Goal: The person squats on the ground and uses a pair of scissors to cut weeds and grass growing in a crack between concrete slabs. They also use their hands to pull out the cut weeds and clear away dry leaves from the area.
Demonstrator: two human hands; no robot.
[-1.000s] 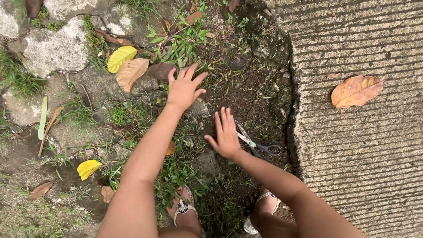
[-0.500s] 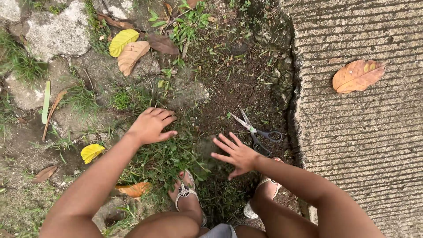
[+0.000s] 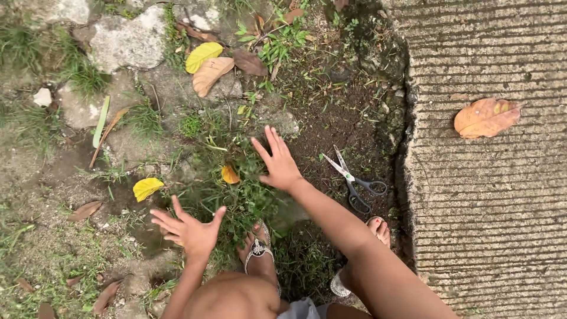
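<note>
From the head camera, the left hand (image 3: 189, 230) hovers with fingers spread and empty over a patch of green weeds (image 3: 236, 195), and the right hand (image 3: 277, 162) is likewise splayed open just above the same patch, near a small yellow leaf (image 3: 230, 175). A pair of scissors (image 3: 354, 180) lies open on bare soil to the right of the right hand, apart from it, beside the ribbed concrete slab (image 3: 490, 207).

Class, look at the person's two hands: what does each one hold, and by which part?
Nothing is held. The left hand and the right hand are both open with fingers spread above the grass. The scissors lie untouched on the soil.
</note>
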